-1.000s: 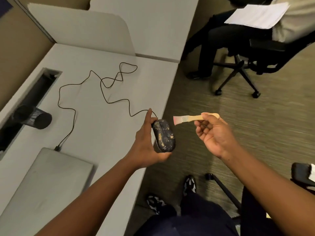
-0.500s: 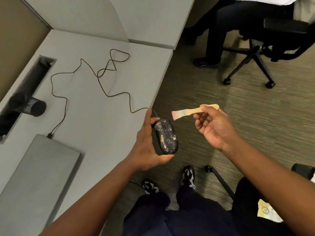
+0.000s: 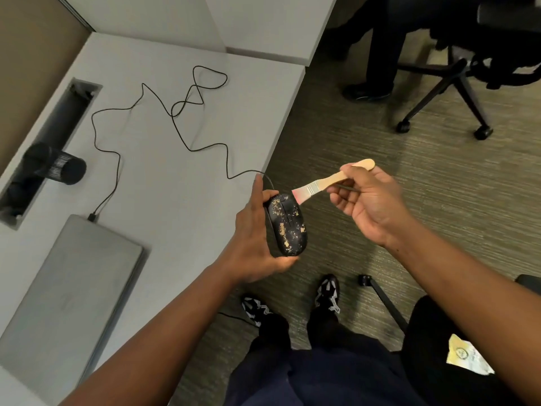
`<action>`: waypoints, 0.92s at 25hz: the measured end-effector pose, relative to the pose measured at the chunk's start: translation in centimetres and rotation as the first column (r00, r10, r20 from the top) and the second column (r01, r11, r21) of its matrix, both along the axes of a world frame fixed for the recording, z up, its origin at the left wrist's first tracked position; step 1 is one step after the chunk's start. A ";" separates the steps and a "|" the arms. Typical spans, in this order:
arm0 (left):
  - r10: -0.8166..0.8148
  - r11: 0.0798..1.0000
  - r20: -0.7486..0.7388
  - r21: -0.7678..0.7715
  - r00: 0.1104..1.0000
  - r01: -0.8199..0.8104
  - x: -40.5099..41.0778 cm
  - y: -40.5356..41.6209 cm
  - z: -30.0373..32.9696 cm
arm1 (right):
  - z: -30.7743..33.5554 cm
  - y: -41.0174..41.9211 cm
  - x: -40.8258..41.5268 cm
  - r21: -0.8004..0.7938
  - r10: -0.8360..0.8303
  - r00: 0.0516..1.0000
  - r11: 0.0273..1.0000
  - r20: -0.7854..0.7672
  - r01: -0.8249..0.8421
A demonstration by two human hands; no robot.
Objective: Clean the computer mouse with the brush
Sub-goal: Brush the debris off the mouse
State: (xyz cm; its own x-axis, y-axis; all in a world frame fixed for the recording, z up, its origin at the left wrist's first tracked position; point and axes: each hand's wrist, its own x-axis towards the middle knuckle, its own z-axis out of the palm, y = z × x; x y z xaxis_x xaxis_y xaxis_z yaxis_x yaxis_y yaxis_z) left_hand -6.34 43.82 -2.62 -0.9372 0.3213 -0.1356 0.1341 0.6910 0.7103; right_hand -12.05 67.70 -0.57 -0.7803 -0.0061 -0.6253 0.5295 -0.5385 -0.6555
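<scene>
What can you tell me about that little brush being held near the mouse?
The brush is small and flat, with a pale wooden handle, a silvery metal band and pinkish bristles. The right hand pinches its handle, bristles pointing left and slightly down, their tip at or just short of the front of the speckled black mouse.

Matt black plastic mouse (image 3: 288, 225) flecked tan; pale wooden brush (image 3: 328, 180); smooth grey desk (image 3: 164, 159).

Black mouse (image 3: 288, 227) crumb-speckled, wooden brush (image 3: 328, 181) bristles at its front
</scene>
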 end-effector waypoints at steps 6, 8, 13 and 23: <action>-0.025 0.999 -0.074 -0.041 0.997 0.022 -0.2 -0.5 -0.2 | 0.5 -1.2 -0.9 0.034 0.088 0.996 0.996 -0.032 -0.086; -0.018 0.999 -0.084 -0.039 0.996 0.015 -0.1 -0.6 -0.1 | 0.4 -1.5 -1.1 0.065 0.110 0.994 0.992 -0.026 -0.108; 0.021 0.999 -0.071 -0.036 0.997 -0.024 0.2 -1.0 0.1 | 0.1 -1.5 -1.7 0.135 0.096 0.995 0.986 -0.018 -0.093; 0.063 0.997 -0.056 -0.032 0.996 -0.065 0.5 -1.4 -0.2 | -0.1 -1.3 -1.6 0.115 0.116 0.993 0.987 -0.016 -0.114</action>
